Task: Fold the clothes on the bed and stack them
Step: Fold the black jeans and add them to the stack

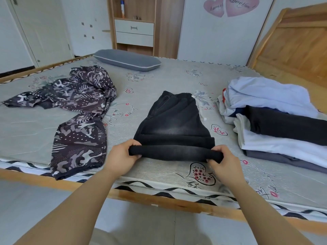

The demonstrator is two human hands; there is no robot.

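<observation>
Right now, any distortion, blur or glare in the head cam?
Head view: wide-angle bowing curves the bed frame and door; soft even daylight, no glare; black jeans lose fold detail in their darkness; both hands sharp, no motion blur.

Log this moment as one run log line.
step: folding black jeans | left hand, right hand: grip near fold | stack: right | camo garment: unfolded

The black jeans [174, 121] lie in the middle of the bed [159, 82], waistband away from the person. The left hand [122, 156] and the right hand [223, 162] each grip one end of the rolled near fold. Left of the jeans lies a camouflage garment [77, 112], unfolded. Right of the jeans is a stack of folded clothes [276, 124]. Beyond the jeans lies a grey pillow [127, 60].
</observation>
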